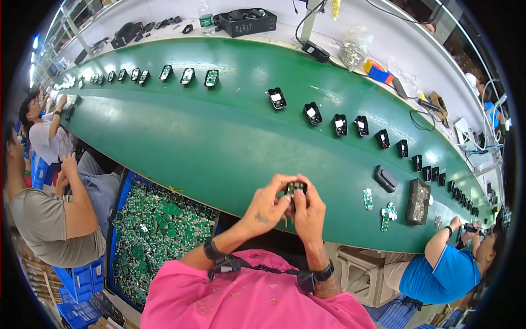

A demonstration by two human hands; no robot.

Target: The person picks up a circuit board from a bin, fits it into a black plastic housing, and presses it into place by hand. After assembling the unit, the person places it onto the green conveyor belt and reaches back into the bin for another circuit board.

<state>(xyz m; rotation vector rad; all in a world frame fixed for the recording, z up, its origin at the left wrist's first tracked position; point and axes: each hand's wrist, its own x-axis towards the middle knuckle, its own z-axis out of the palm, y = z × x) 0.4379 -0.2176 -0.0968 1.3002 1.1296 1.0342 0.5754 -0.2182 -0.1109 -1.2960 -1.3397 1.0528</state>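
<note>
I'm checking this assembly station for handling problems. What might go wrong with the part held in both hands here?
1. Both hands, left hand and right hand, pinch the small black housing by the fingertips above the green belt's edge; a slip may drop it.
2. Loose small circuit boards lie nearby and might be knocked.

belt (219, 137): glossy green, smooth | housings (313, 113): black plastic | shirt (246, 299): pink cloth

You held a small black housing (296, 188) with a green circuit board showing inside it, raised just above the near edge of the green belt and pinched between your fingertips, mostly hidden by them.
</note>
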